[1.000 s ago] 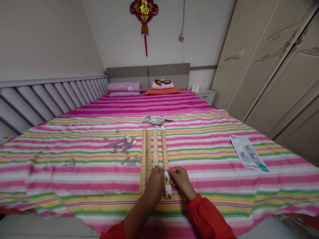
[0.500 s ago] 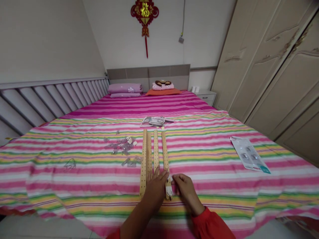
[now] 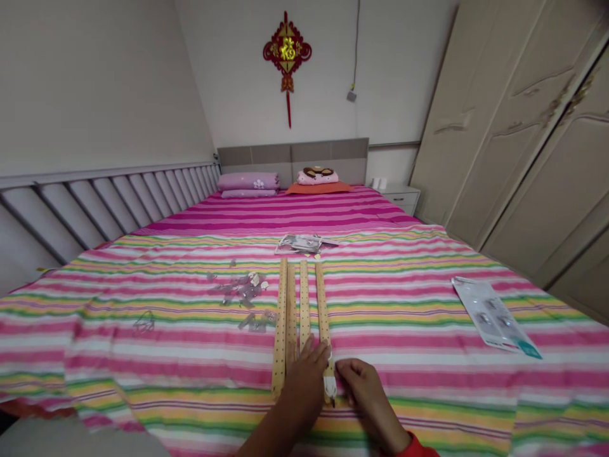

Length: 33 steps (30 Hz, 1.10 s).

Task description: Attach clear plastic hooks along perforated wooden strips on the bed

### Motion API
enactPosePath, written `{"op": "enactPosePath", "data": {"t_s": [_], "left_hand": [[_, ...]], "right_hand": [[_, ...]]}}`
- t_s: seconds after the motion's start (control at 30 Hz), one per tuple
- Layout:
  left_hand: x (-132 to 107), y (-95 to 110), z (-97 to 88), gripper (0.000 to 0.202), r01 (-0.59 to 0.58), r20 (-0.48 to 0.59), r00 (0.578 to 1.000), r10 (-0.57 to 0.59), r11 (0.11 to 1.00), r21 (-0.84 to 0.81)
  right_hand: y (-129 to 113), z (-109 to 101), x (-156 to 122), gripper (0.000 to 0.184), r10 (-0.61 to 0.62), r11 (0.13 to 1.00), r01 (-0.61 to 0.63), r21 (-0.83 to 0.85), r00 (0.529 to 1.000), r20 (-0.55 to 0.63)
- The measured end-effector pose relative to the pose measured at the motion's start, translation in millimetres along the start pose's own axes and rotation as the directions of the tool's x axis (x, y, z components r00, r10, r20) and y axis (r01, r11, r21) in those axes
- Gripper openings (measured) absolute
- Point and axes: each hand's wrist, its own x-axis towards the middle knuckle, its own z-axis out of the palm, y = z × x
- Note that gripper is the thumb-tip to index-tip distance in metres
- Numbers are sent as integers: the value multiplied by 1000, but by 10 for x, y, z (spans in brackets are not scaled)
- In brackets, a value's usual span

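Note:
Several perforated wooden strips (image 3: 304,292) lie side by side, lengthwise on the striped bedspread. My left hand (image 3: 307,377) rests across their near ends, fingers spread, touching the rightmost strip (image 3: 322,295). A white piece (image 3: 330,386) with a dark tip sits at that strip's near end. Just right of it is my right hand (image 3: 361,384), thumb and forefinger pinched together; anything between them is too small to make out. Small clear plastic packets (image 3: 245,291) lie scattered left of the strips.
Beyond the strips is a pile of packaging (image 3: 304,243). A blister pack (image 3: 495,317) lies to the right, and a thin clear loop (image 3: 144,322) to the left. Pillows (image 3: 250,183) are at the headboard. A railing (image 3: 118,200) runs along the left; wardrobes (image 3: 518,146) stand at right.
The camera view has tilted upward and shifted a little, so everything appears lower and to the right. Both hands keep nearly the same place at the strips.

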Motion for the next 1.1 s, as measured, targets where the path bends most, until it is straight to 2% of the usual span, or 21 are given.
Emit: {"op": "enactPosePath", "data": {"t_s": [0.13, 0.23, 0.37, 0.5, 0.6, 0.73, 0.8, 1.0, 1.1], "left_hand": [[-16, 14, -55, 65, -20, -40, 999, 18, 997, -70], [8, -77, -245, 57, -23, -186, 983, -9, 986, -167], [197, -486, -675, 36, 71, -431, 886, -169, 970, -234], [491, -1026, -1064, 26, 235, -534, 807, -253, 967, -103], [671, -1276, -1210, 28, 308, -517, 824, -232, 949, 64], [833, -1393, -1235, 29, 296, -419, 893, -166, 917, 266], [897, -1433, -1218, 27, 295, -381, 910, -165, 903, 312], [1010, -1549, -1231, 22, 316, -394, 898, -195, 910, 270], [999, -1530, -1275, 20, 264, -476, 851, -223, 964, 20]], "right_hand": [[20, -54, 32, 32, -67, 998, 67, -19, 998, -5], [-24, -99, 80, 35, -146, 989, 145, -15, 988, -40], [-153, -117, 138, 40, -180, 984, 180, -10, 981, -68], [-214, -78, 171, 47, -100, 994, 101, 33, 994, -32], [-191, -48, 196, 50, -82, 995, 82, 62, 997, -1], [-171, -46, 221, 50, -91, 994, 91, 63, 996, 5], [-177, -61, 226, 48, -95, 994, 95, 58, 995, -1], [-168, -123, 248, 46, -80, 995, 79, 56, 997, 13], [-175, -114, 245, 46, -74, 995, 73, 65, 997, 15]]}}
